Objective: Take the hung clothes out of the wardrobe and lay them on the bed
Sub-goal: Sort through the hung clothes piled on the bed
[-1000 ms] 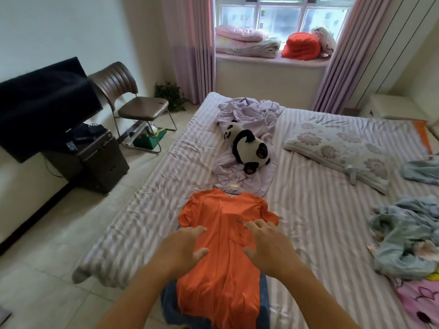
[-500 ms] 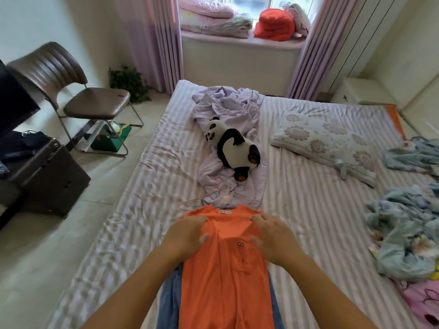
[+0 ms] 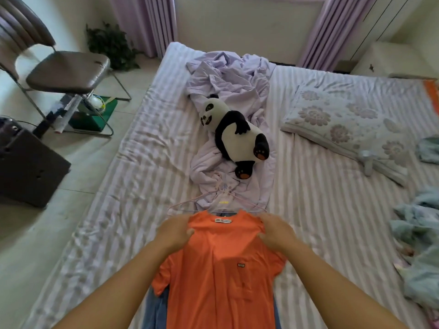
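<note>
head cam | looks fwd+down over bed (image 3: 332, 222) | hands close at btm | single view

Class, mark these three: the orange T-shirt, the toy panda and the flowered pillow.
orange T-shirt (image 3: 221, 269), head view, chest panel
toy panda (image 3: 234, 136), head view, white belly
flowered pillow (image 3: 342, 122), head view, top face

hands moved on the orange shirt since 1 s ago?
Yes. Left hand and right hand slid up the orange shirt from chest to shoulders, nearer its collar label.
</note>
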`<state>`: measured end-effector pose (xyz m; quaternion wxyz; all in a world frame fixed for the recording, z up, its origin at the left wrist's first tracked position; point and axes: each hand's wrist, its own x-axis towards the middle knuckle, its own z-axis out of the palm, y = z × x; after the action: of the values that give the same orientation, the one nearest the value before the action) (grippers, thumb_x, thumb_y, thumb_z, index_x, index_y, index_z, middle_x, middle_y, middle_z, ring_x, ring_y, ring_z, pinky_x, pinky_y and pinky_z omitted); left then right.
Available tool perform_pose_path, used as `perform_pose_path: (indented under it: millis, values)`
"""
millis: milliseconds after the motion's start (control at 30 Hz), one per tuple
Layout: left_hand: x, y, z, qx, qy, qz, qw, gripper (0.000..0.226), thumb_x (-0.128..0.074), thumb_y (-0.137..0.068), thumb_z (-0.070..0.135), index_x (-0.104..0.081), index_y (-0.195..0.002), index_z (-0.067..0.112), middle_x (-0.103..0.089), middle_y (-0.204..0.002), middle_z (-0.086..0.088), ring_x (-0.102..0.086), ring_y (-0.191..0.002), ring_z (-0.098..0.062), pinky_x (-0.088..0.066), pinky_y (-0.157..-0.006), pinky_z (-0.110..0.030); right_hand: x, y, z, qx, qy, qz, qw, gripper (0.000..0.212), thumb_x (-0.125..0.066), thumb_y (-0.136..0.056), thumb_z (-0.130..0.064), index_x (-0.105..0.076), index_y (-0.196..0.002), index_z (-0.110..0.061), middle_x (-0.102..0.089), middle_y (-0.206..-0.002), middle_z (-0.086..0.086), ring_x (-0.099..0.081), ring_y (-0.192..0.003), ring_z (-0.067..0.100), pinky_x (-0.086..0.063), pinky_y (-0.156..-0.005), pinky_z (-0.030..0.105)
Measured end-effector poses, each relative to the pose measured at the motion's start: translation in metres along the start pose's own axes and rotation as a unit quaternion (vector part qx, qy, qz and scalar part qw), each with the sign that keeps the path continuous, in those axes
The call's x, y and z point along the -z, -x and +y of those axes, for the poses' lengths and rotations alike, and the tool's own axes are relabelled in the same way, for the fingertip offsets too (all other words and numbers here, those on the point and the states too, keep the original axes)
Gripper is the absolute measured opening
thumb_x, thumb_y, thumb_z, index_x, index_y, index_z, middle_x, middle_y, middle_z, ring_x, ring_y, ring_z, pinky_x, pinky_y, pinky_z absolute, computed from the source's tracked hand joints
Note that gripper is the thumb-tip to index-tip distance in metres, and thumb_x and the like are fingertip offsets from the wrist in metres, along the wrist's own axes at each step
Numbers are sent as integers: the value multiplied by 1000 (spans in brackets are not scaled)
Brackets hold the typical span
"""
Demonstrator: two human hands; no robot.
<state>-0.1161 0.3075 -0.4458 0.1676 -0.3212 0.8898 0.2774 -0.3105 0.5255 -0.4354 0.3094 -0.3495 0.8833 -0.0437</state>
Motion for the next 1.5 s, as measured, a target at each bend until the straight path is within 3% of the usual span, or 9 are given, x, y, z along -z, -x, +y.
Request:
perform_pose_path:
  millis: [300, 467, 633, 800, 900, 967, 1233, 1333, 1500]
  values:
    - [-61, -107, -46, 58, -28, -72, 995, 34, -60, -91, 33, -51, -119, 16, -59, -123, -4, -57, -112, -24, -44, -87, -33, -61, -114, 41, -48, 15, -58, 997, 61, -61, -87, -31, -39, -144, -21, -45, -144, 6, -44, -131, 25, -40, -104, 37]
    - [-91, -138, -62, 64, -30, -95, 993, 40, -58, -91, 29, -48, -127, 14, -57, -128, -9, -56, -115, -28, -46, -93, -37, -91, -142, 58, -73, -27, -93, 993, 78, -63, -82, -29, -26, -151, -25, -42, -148, 9, -48, -129, 30, -43, -100, 37]
    - [-112, -146, -66, 60, -36, -51, 996, 43, -60, -89, 27, -52, -130, 15, -60, -128, -9, -56, -117, -29, -43, -93, -36, -107, -151, 67, -70, -30, -70, 995, 79, -67, -80, -30, -29, -149, -26, -39, -147, 7, -44, -131, 28, -41, -103, 36]
    - [-106, -125, -71, 29, -40, -25, 998, 32, -65, -78, 26, -65, -109, 18, -68, -108, -7, -61, -105, -30, -44, -82, -36, -102, -138, 71, -57, -18, -87, 994, 48, -73, -67, -38, -58, -111, -24, -55, -121, 5, -55, -109, 26, -46, -85, 34]
    - [-98, -106, -68, 19, -21, -19, 999, 28, -46, -65, 26, -66, -83, 18, -70, -88, -5, -63, -91, -28, -41, -69, -35, -94, -118, 65, -24, -33, -103, 994, 16, -68, -71, -31, -52, -74, -30, -62, -91, -3, -60, -88, 19, -43, -70, 32]
    - [-93, -91, -66, 18, -17, -10, 1000, 30, -42, -62, 25, -65, -80, 19, -70, -85, -3, -61, -89, -25, -40, -67, -34, -88, -102, 62, -3, -44, -98, 994, 25, -65, -75, -24, -44, -64, -31, -54, -75, -11, -52, -78, 14, -37, -63, 29]
    - [-39, -11, -39, 34, 25, 50, 998, 8, -57, -76, 23, -61, -76, 30, -70, -90, 1, -63, -88, -20, -33, -62, -29, -38, -24, 37, 23, -111, 1, 994, 34, -68, -82, -16, -46, -64, -33, -55, -68, -12, -54, -73, 11, -37, -63, 20]
    - [-17, 23, -24, 40, 48, 56, 996, 27, -59, -78, 17, -44, -63, 34, -68, -87, 1, -62, -87, -21, -37, -62, -31, -18, 11, 21, 31, -119, 32, 992, 20, -66, -86, -18, -57, -74, -32, -62, -76, -11, -60, -78, 11, -44, -69, 25]
    - [29, 92, -8, 8, 73, 89, 993, 33, -58, -80, 11, -62, -80, 44, -65, -82, 14, -62, -87, -12, -40, -64, -26, 19, 81, -13, 69, -131, 86, 985, 12, -63, -91, -19, -62, -88, -31, -63, -84, -16, -56, -79, 0, -42, -70, 15]
